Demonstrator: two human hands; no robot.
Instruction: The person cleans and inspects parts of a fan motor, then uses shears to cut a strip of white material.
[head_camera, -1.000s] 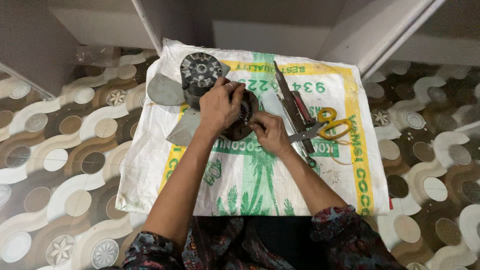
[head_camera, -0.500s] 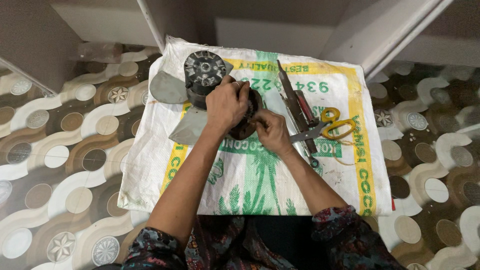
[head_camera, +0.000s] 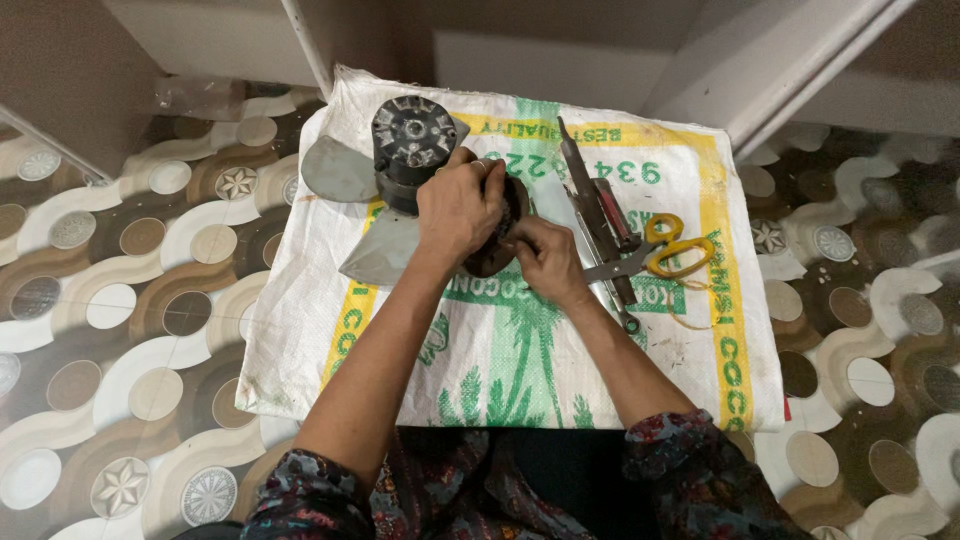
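Both hands close on a dark round metal part (head_camera: 497, 240) lying on the white sack (head_camera: 520, 330), left hand (head_camera: 455, 205) over it, right hand (head_camera: 545, 258) beside, and it seems heavy, stiff, best gripped by its rim.

Scissors (head_camera: 672, 250) lie right of motor (head_camera: 412, 140) on sack (head_camera: 520, 350).

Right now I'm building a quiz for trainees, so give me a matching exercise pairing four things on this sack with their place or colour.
Things:
1. scissors
2. fan blade
3. motor
4. dark round part

Descriptions:
A. between both hands
B. yellow handles
C. grey, far left
D. ribbed, upright behind left hand

Pairs: 1-B, 2-C, 3-D, 4-A. The right hand touches the part too.
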